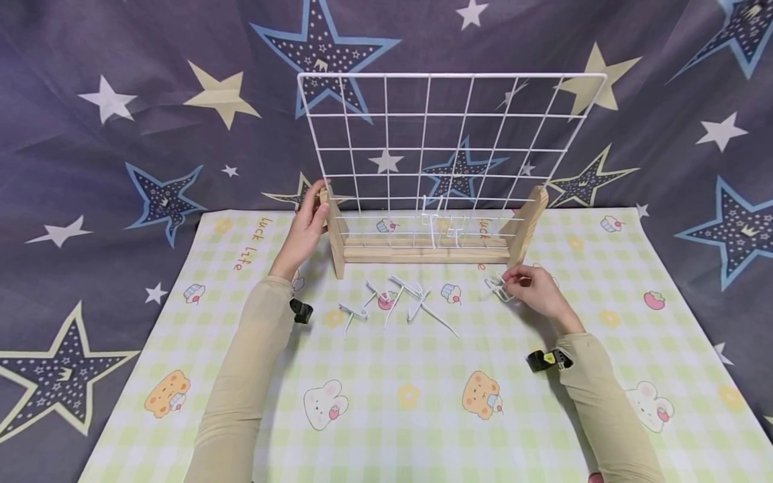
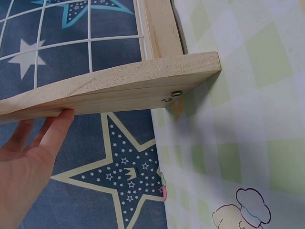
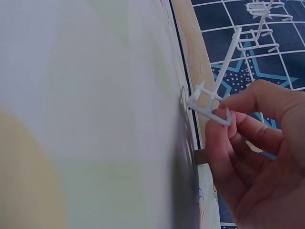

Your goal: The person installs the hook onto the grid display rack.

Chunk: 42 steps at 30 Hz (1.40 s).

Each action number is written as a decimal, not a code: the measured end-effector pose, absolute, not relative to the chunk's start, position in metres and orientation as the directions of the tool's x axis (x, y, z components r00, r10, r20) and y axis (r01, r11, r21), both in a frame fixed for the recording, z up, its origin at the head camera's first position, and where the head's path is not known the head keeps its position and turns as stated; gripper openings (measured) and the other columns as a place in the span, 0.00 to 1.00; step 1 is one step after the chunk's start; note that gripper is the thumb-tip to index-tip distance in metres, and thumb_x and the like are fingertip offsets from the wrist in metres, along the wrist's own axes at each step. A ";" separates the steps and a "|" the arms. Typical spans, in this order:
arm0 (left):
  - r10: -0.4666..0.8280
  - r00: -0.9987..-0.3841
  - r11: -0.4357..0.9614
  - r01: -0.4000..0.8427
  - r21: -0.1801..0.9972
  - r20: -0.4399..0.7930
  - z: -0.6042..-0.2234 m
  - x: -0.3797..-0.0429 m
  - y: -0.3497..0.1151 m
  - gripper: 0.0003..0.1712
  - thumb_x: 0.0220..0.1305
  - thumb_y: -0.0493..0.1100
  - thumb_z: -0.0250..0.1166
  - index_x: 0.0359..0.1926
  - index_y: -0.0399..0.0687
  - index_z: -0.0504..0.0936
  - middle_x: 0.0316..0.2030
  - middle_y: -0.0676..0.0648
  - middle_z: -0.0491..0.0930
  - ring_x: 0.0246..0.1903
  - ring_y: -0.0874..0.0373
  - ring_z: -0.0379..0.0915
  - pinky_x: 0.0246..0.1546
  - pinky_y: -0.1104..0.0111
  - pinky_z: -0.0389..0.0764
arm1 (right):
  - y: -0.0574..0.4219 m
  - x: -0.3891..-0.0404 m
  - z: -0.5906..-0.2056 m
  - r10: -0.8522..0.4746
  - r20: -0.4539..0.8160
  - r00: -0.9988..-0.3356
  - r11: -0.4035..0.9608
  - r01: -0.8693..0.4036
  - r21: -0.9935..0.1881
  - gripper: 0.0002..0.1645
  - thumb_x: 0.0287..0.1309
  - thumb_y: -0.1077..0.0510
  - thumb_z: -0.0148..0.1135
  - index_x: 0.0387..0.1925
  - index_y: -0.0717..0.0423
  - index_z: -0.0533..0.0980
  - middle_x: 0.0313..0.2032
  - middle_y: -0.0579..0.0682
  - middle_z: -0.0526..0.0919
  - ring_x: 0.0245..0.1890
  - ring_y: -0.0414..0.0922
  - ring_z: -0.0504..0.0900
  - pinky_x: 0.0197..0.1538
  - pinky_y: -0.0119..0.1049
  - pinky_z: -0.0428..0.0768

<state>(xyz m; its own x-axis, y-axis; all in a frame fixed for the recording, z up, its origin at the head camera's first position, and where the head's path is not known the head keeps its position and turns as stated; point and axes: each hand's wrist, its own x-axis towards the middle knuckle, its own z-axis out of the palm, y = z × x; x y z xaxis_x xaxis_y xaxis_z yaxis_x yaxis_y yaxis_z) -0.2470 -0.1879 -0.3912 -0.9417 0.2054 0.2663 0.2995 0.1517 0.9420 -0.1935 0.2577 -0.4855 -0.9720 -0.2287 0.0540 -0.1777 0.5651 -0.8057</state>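
A white wire grid panel (image 1: 423, 149) stands upright in a wooden base, with one wooden side piece (image 1: 335, 241) at each end. My left hand (image 1: 305, 225) touches the outer face of the left side piece. In the left wrist view its fingers (image 2: 56, 131) meet the wood fairly straight; part of the hand is out of that view. Between thumb and fingers, my right hand (image 1: 536, 290) pinches a white wire hook (image 3: 209, 107) by its square frame. That hook is off the panel, near the right side piece (image 1: 527, 225). Other white hooks (image 1: 432, 228) hang low on the grid.
Several loose white hooks (image 1: 394, 295) lie on the checked tablecloth (image 1: 398, 436) in front of the base, between the hands. Behind the panel hangs a dark curtain (image 1: 151, 40) with stars. Two screw heads (image 2: 176, 94) show in the left side piece.
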 end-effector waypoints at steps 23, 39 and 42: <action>0.207 -0.940 0.180 0.309 0.934 0.271 -0.392 -0.247 -0.189 0.27 0.77 0.37 0.42 0.73 0.42 0.52 0.59 0.25 0.63 0.57 0.33 0.65 0.56 0.48 0.75 | 0.229 -0.184 -0.452 -0.174 0.085 -0.981 0.369 -0.145 -0.918 0.14 0.56 0.75 0.57 0.44 0.80 0.74 0.38 0.71 0.78 0.36 0.44 0.76 0.36 0.22 0.76; 0.208 -0.938 0.174 0.313 0.934 0.275 -0.391 -0.247 -0.189 0.26 0.77 0.37 0.42 0.72 0.41 0.52 0.60 0.24 0.61 0.58 0.30 0.63 0.56 0.47 0.75 | 0.217 -0.190 -0.435 -0.095 0.169 -0.981 0.276 -0.189 -0.942 0.11 0.53 0.79 0.53 0.39 0.83 0.73 0.31 0.68 0.77 0.28 0.37 0.75 0.30 0.20 0.75; 0.210 -0.938 0.175 0.312 0.934 0.275 -0.391 -0.247 -0.188 0.26 0.77 0.37 0.42 0.72 0.41 0.52 0.61 0.24 0.61 0.58 0.31 0.63 0.56 0.47 0.74 | 0.215 -0.193 -0.433 -0.087 0.178 -0.980 0.239 -0.194 -0.951 0.11 0.52 0.79 0.53 0.39 0.84 0.72 0.31 0.68 0.77 0.28 0.36 0.75 0.29 0.21 0.76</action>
<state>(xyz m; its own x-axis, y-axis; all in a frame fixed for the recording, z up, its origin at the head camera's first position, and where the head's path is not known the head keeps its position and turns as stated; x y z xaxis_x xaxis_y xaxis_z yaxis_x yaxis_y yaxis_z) -0.2473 -0.1884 -0.3911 -0.9384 0.2095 0.2748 0.3124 0.1749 0.9337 -0.1934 0.2151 -0.4332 -0.9802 -0.0867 0.1783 -0.1942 0.2393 -0.9513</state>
